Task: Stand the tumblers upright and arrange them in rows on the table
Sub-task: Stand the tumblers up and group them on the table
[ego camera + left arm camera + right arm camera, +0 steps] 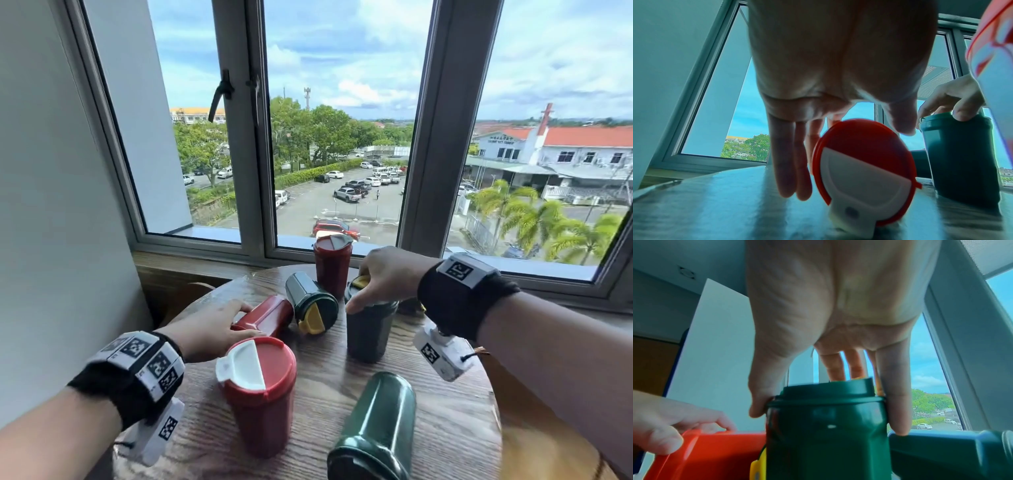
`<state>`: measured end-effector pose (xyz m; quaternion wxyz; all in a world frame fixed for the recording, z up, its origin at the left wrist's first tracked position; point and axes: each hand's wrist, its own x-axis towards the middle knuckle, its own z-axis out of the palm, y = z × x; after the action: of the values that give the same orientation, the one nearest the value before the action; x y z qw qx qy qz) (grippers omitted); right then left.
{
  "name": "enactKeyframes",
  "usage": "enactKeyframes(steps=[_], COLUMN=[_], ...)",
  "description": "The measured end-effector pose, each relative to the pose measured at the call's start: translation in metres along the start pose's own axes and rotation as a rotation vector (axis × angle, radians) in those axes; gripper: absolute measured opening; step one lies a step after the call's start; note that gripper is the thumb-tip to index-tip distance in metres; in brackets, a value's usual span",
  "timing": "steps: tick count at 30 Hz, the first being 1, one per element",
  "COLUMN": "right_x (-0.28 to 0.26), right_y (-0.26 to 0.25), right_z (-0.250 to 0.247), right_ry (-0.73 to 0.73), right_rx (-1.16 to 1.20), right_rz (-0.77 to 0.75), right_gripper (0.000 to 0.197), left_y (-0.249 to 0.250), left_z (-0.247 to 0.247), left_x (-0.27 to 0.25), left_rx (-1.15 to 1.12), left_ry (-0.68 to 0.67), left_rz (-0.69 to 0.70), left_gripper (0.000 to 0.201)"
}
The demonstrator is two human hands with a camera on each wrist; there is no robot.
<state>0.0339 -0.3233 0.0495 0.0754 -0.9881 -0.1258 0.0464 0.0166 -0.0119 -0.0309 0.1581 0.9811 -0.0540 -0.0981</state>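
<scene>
On the round wooden table, my left hand grips a red tumbler lying on its side; its white-and-red lid faces the left wrist view. My right hand grips the lid rim of an upright dark green tumbler from above, thumb and fingers on opposite sides. A red tumbler with a white lid stands upright in front. Another red tumbler stands at the back. A green tumbler with a yellow flap lies between them, and a green one lies at the front.
A further dark tumbler is mostly hidden behind my right wrist. A large window and a wooden sill run behind the table, a white wall stands close on the left, and a wooden chair back shows beyond the table's left edge.
</scene>
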Motion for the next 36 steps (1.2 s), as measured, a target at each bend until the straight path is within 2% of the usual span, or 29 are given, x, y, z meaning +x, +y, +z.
enactKeyframes(steps=[2, 6, 8, 12, 15, 21, 26, 30, 33, 36], right_x=[-0.002, -0.003, -0.001, 0.001, 0.002, 0.001, 0.002, 0.01, 0.023, 0.039], right_y=[-0.002, -0.005, -0.005, -0.003, -0.001, -0.001, -0.005, -0.029, -0.062, -0.095], right_z=[-0.001, -0.002, -0.002, -0.001, 0.001, 0.002, -0.002, -0.021, -0.033, -0.029], right_ry=[0.004, -0.009, -0.018, -0.01, -0.004, -0.006, -0.052, -0.051, 0.021, 0.021], right_rx=[-0.012, -0.046, -0.045, -0.038, -0.013, 0.004, -0.01, -0.068, -0.106, -0.156], right_rz=[-0.035, -0.045, -0.043, -0.052, -0.055, -0.037, -0.009, 0.0, -0.025, -0.016], right_gripper=[0.049, 0.052, 0.053, 0.055, 0.055, 0.059, 0.065, 0.075, 0.062, 0.053], left_y=[0.004, 0.001, -0.001, 0.004, 0.012, 0.029, 0.028, 0.025, 0.021, 0.015], left_z=[0.002, 0.005, 0.004, -0.022, -0.049, -0.065, -0.063, -0.062, -0.061, -0.059], left_x=[-0.003, -0.001, 0.001, 0.001, 0.004, 0.005, 0.007, 0.011, 0.015, 0.016], left_rx=[-0.018, -0.076, -0.123, -0.255, -0.127, 0.106, 0.134, 0.115, 0.065, 0.026], left_ry=[-0.02, 0.003, 0.05, 0.164, 0.197, 0.133, 0.139, 0.127, 0.115, 0.115], left_rz=[-0.017, -0.029, -0.057, -0.091, -0.06, 0.027, 0.071, 0.089, 0.115, 0.137], left_gripper=[0.07, 0.071, 0.073, 0.06, 0.06, 0.062, 0.068, 0.072, 0.071, 0.07])
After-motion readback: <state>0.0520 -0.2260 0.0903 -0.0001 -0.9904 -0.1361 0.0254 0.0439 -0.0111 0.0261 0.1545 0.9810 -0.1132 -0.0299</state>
